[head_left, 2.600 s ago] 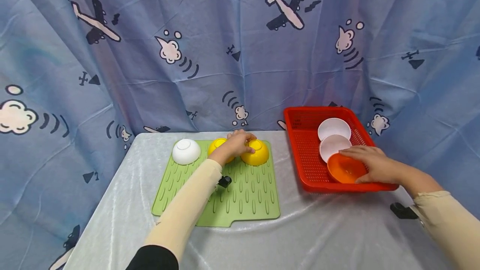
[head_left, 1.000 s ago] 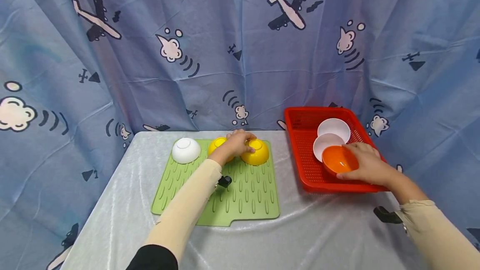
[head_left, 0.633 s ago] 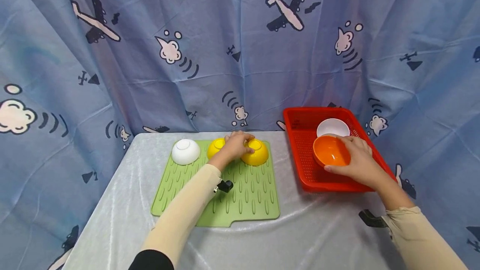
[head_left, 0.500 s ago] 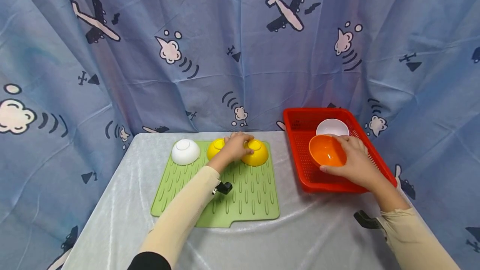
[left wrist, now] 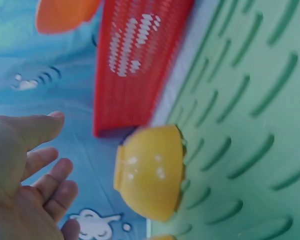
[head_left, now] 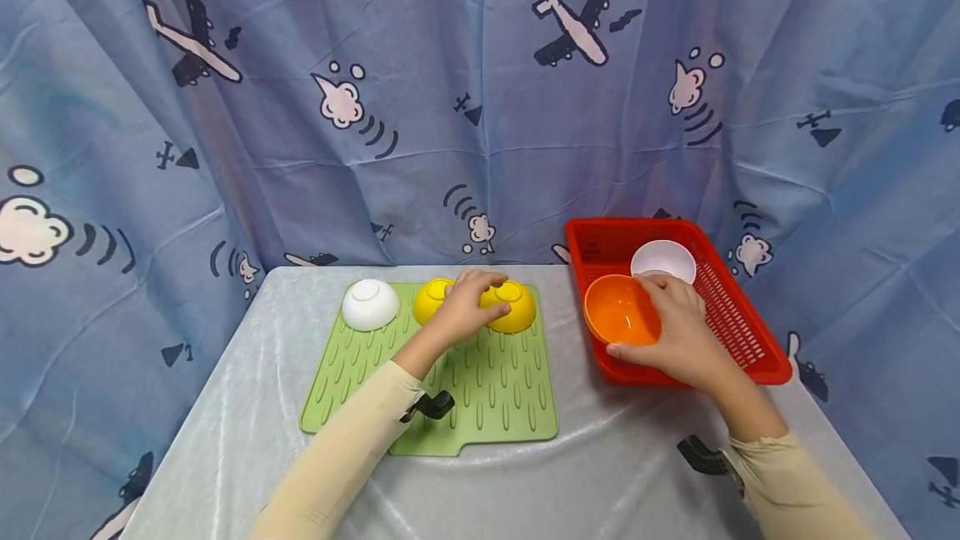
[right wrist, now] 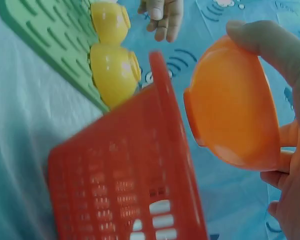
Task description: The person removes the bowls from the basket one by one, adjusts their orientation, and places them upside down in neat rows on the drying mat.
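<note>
My right hand [head_left: 678, 332] grips an orange bowl [head_left: 621, 311] by its rim, thumb on the near side and fingers on the far side. In the right wrist view the orange bowl [right wrist: 235, 107] is above the rim of the red basket [right wrist: 117, 160]. My left hand [head_left: 468, 307], fingers loosely spread, is raised over the green drying mat [head_left: 495, 407]. In the left wrist view it stands apart from the nearest yellow bowl [left wrist: 152, 172], holding nothing. Two yellow bowls [head_left: 517, 315] and one white bowl [head_left: 371, 307] lie upside down along the mat's far edge.
Inside the red basket [head_left: 738, 327] a white bowl [head_left: 664, 258] sits at the back, with another pale bowl mostly hidden behind my right hand. A blue curtain [head_left: 420, 107] hangs right behind the table [head_left: 585, 473].
My right hand has lifted the orange bowl from the basket's near right corner and carried it left, to the basket's left side. My left hand has come up off the yellow bowl.
</note>
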Available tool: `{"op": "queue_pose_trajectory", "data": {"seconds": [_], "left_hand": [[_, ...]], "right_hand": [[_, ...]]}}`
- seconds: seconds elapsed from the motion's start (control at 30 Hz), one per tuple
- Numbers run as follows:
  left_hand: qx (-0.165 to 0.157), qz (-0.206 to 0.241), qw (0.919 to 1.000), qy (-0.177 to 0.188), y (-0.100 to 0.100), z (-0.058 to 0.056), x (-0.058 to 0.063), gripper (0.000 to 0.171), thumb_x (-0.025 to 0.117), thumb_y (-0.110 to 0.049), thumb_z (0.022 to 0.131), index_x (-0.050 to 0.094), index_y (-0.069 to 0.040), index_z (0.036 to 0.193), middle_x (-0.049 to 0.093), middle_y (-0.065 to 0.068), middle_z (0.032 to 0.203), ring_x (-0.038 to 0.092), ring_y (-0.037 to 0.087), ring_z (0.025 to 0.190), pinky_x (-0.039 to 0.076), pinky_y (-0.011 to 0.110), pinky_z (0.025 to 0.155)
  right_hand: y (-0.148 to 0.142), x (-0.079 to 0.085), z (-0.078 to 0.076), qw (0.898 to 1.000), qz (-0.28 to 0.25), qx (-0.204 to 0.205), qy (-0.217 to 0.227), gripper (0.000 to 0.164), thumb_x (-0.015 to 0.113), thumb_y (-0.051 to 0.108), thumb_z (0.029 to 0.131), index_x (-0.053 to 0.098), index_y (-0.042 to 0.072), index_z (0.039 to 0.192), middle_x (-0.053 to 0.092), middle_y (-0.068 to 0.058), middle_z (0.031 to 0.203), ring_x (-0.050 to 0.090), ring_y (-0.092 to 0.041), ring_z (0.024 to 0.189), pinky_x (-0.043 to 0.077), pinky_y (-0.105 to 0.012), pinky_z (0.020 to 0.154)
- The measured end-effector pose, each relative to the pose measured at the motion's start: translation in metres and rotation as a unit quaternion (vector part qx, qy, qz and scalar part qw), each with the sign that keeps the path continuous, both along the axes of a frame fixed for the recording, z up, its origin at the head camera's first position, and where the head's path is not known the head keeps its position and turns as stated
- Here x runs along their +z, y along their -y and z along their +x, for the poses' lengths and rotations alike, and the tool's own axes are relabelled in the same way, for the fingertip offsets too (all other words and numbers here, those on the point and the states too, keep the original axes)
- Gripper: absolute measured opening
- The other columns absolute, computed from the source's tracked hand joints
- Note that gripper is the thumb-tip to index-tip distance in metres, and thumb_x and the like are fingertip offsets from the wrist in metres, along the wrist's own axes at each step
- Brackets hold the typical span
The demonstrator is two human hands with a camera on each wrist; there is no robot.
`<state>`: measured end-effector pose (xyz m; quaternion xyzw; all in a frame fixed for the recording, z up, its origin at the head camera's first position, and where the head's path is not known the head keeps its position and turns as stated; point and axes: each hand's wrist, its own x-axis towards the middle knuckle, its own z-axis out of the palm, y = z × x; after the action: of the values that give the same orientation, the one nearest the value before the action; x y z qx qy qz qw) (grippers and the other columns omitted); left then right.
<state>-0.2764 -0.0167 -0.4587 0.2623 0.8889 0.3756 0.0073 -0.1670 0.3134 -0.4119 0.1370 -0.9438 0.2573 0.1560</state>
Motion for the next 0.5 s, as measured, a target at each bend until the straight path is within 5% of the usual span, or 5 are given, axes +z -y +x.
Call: {"op": "queue_pose_trajectory", "data": {"seconds": [0.5], "left_hand": [[-0.042, 0.102, 0.9904, 0.083, 0.021, 0.059, 0.012, 0.048, 0.073, -0.037, 0.095, 0.063, -0.016, 0.138, 0.063, 0.001, 0.136, 0.056, 0.026, 0.124, 0.042, 0.05, 0.107]], "right_hand": [[0.053, -0.001, 0.006, 0.998, -0.036, 0.044, -0.026, 0.108, 0.098, 0.038, 0.059, 0.049, 0.001, 0.149, 0.046, -0.016, 0.136, 0.032, -0.038, 0.13, 0.027, -0.058, 0.101]]}}
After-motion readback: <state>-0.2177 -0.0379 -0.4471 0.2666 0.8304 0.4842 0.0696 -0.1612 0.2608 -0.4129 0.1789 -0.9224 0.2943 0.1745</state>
